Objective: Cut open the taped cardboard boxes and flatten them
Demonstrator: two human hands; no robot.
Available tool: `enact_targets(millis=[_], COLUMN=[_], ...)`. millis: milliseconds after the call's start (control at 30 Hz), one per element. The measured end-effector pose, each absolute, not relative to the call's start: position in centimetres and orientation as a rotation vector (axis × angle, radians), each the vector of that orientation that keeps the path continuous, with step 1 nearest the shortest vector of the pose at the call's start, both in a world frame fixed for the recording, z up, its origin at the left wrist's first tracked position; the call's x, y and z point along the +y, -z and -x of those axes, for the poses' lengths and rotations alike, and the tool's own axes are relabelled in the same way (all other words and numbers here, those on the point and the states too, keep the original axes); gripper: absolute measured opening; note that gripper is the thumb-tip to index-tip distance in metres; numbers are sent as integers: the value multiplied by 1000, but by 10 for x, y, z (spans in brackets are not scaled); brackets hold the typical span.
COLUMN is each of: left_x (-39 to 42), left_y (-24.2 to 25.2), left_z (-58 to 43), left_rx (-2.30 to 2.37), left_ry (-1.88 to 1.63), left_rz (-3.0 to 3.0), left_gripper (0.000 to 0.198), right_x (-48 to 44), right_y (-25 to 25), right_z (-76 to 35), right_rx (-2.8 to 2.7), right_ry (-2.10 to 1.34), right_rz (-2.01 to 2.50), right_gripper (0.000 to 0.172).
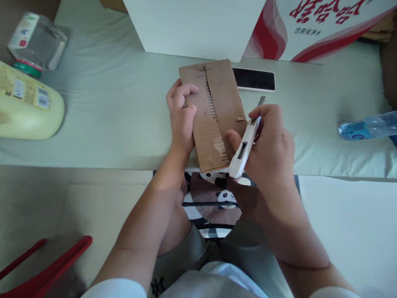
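Note:
In the head view a flat brown cardboard box is held tilted over the front edge of the green-covered table. Along its length runs a torn seam that shows the corrugated layer. My left hand grips the box by its left edge, fingers curled round it. In my right hand is a white utility knife, its metal blade out and pointing away from me. The knife lies along the lower right edge of the box, and my right thumb reaches toward the cardboard.
Behind the box are a black-screened phone and a large white carton with red printing on its right side. To the left stand a clear jar and a yellow bottle. A clear water bottle lies at the right.

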State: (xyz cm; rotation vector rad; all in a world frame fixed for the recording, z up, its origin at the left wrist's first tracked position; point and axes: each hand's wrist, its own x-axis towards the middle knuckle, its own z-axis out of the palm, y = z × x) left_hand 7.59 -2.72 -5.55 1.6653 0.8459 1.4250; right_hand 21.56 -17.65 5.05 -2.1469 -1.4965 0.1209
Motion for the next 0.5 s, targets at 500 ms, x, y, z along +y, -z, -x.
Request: enact_targets(millis=[500], left_x=[-33], left_y=[4], left_z=[-59], left_rx=[528], left_ry=[-1435], left_rz=[-1996], left_gripper=[38], right_x=[-170], right_y=[-23], right_z=[-224], right_rx=[-1269], right_ry=[-422], right_rz=[1622], right_gripper=[44])
